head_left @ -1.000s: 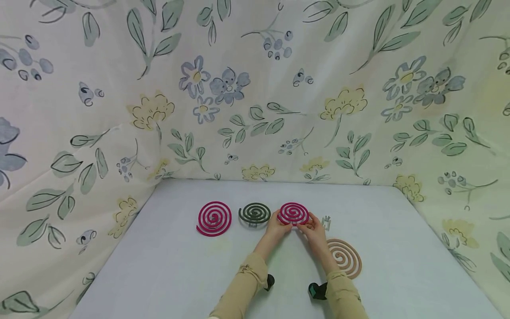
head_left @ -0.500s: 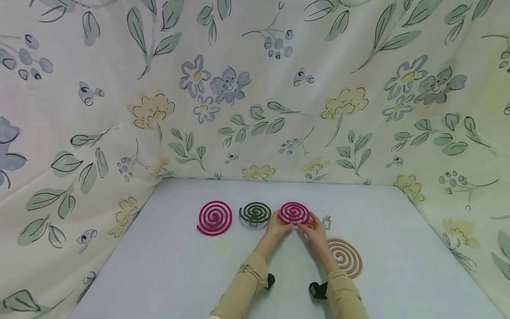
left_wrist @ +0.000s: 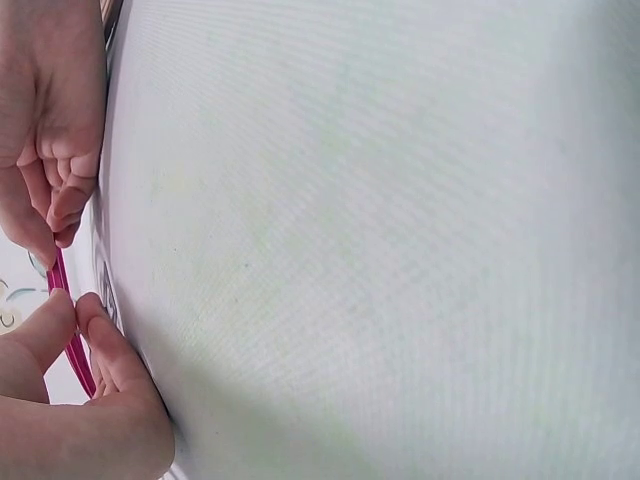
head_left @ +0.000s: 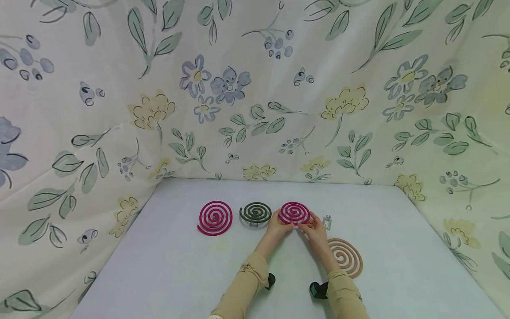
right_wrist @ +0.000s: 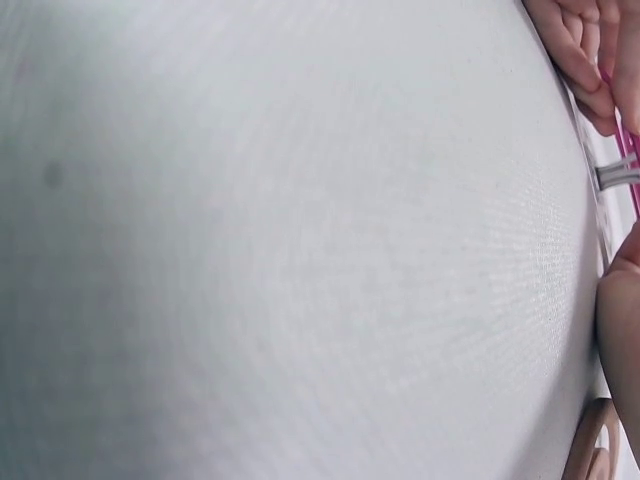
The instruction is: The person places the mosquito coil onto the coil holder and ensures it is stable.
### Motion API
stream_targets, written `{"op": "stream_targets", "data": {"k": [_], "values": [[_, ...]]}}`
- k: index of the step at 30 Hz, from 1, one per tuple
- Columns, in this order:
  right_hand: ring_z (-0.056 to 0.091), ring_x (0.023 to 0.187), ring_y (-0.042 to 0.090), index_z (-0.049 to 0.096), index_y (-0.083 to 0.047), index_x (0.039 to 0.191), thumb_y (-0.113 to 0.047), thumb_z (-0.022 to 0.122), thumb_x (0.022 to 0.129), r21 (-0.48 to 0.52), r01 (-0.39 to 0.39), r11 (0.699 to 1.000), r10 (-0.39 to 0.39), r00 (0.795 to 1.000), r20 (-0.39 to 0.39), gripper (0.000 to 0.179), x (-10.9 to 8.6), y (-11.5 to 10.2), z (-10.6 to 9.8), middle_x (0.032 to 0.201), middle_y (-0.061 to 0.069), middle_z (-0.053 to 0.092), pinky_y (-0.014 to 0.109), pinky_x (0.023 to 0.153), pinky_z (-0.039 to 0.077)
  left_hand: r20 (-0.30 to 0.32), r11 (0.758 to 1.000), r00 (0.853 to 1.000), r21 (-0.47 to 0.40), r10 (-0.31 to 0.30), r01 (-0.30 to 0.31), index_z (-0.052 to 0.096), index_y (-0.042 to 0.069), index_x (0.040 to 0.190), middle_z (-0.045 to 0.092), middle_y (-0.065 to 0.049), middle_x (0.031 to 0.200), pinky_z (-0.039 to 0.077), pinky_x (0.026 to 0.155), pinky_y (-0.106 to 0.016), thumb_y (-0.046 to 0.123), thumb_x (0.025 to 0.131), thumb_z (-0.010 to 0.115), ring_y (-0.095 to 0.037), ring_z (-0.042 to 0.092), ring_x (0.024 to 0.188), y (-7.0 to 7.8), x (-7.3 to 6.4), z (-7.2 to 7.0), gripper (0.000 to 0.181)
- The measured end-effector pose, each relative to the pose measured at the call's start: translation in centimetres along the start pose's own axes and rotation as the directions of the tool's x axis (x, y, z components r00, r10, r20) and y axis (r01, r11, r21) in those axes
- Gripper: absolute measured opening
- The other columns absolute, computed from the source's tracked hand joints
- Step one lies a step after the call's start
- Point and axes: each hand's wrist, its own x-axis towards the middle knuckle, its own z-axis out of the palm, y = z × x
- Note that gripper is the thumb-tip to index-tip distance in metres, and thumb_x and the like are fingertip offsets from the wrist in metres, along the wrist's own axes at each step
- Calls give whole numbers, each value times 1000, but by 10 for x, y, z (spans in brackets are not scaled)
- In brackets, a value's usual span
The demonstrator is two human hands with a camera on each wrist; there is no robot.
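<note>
In the head view a pink mosquito coil is held level by its near edge between my two hands. My left hand pinches its left side, thumb on top, and my right hand pinches the right side. The left wrist view shows the coil's thin pink edge between thumb and fingers. Under the coil, in the right wrist view, a small metal stand shows between the hands. A dark green coil sits on its own metal stand just left of my left hand.
Another pink coil lies at the far left of the row. Right of my right hand stands a bare metal stand. A tan coil lies beside my right forearm, partly covered by it. A floral curtain hangs behind the white table.
</note>
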Motion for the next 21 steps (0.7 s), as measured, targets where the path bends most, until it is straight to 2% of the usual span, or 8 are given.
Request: {"op": "stream_targets", "data": {"k": [3, 5, 11, 12, 13, 15, 18, 21], "values": [[49, 71, -2, 24, 12, 142, 9, 61, 82, -2, 2, 1000, -2, 1000, -1, 71, 1, 0, 0, 92, 3, 50, 10, 63, 43, 8, 999, 999, 17, 37, -37, 35, 4, 141, 65, -14, 106, 55, 64, -29, 6, 73, 80, -17, 65, 77, -19, 9, 1, 81], [49, 71, -2, 25, 12, 142, 9, 61, 81, -6, 4, 1000, -4, 1000, -5, 70, 1, 0, 0, 92, 3, 50, 10, 63, 43, -8, 1000, 1000, 28, -5, 5, 35, 1, 140, 63, -18, 111, 56, 67, -29, 2, 72, 79, -19, 66, 82, -2, 1, 1, 81], [48, 70, -2, 24, 12, 142, 8, 61, 82, -49, -9, 999, 9, 1000, -7, 70, -2, -2, 1, 92, 5, 50, 10, 62, 43, -48, 986, 988, 70, -150, 153, 36, -11, 136, 54, -30, 125, 55, 75, -27, -14, 72, 69, -24, 63, 91, 120, -57, -5, 72], [48, 69, -2, 24, 12, 142, 8, 61, 82, -49, -17, 999, 17, 1000, -7, 71, -2, -3, 1, 92, 5, 50, 10, 62, 43, -49, 985, 987, 79, -150, 154, 36, -12, 136, 53, -31, 126, 55, 75, -27, -15, 71, 68, -24, 63, 92, 126, -60, -5, 72], [48, 69, -2, 24, 12, 143, 8, 62, 83, -49, -19, 999, 19, 1000, -6, 71, -3, -4, 1, 92, 5, 50, 10, 61, 43, -50, 985, 987, 73, -153, 156, 36, -11, 136, 53, -30, 126, 55, 76, -27, -15, 72, 68, -24, 63, 92, 127, -60, -5, 72], [48, 69, -2, 23, 13, 142, 7, 62, 83, -58, -17, 998, 16, 1000, -7, 71, -4, -5, 1, 93, 6, 50, 10, 61, 43, -47, 988, 992, 95, -115, 119, 39, -8, 136, 54, -27, 127, 54, 80, -26, -10, 72, 72, -21, 62, 98, 104, -50, -6, 72], [47, 69, -2, 24, 13, 142, 6, 63, 83, -71, -11, 997, 10, 1000, -11, 71, -4, -5, 1, 95, 7, 51, 10, 60, 43, -32, 988, 998, 143, -48, 52, 40, 2, 139, 56, -17, 129, 52, 87, -29, 4, 71, 80, -20, 60, 108, 34, -15, -5, 79], [47, 70, -1, 25, 13, 142, 6, 63, 83, -83, 3, 997, -4, 1000, -16, 70, -5, -4, 1, 95, 8, 51, 11, 60, 43, -33, 983, 998, 174, -50, 55, 42, 3, 138, 56, -16, 131, 50, 92, -32, 6, 70, 82, -22, 58, 114, 25, -10, -5, 80]]}}
